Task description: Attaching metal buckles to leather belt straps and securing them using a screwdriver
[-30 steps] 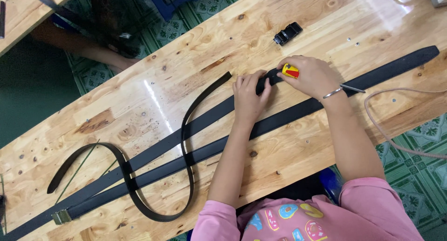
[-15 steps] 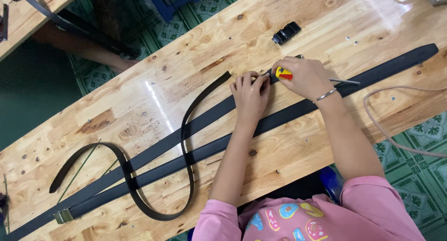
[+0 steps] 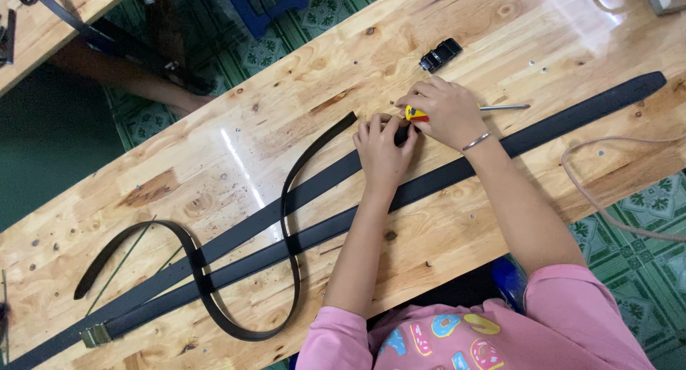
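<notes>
Right hand (image 3: 444,112) closes around the yellow-handled screwdriver (image 3: 418,115); left hand (image 3: 381,147) pinches the black belt (image 3: 572,116). Advise steady downward pressure, belt flat.

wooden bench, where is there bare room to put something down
Bare wood lies along the far edge of the bench, left of the black buckle, and on the near strip below the long black belts. It is crowded around the left hand, right hand and screwdriver, and at the looped belt.
</notes>
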